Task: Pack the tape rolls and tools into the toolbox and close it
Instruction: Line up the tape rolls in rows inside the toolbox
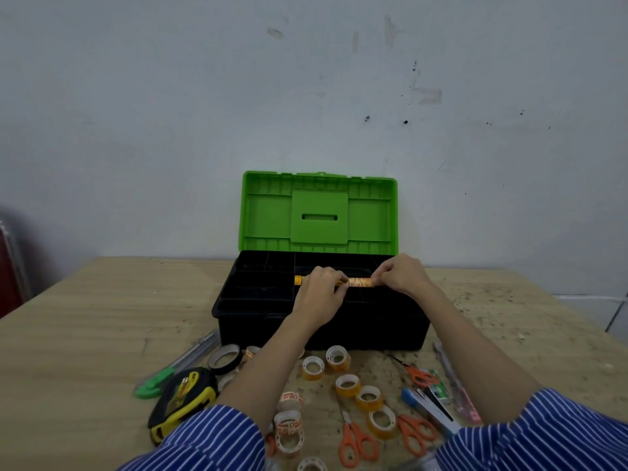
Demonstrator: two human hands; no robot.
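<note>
A pale wooden table (85, 311), its right side speckled with debris, carries a toolbox and loose supplies.

The black toolbox (373, 329) with upright green lid (319, 212) sits at the back centre. In front lie a black tape roll (225, 358), a yellow-black tape measure (183, 399), a green-handled cutter (176, 368), clear tape rolls (347, 385), printed tape rolls (289, 423) and orange scissors (355, 443).

A pale wooden tabletop (85, 317), speckled with dark flecks toward the right of the frame, fills the lower half below a scuffed, spotted grey-white wall (170, 96), with a dark red object (8, 270) at the far left edge.
</note>
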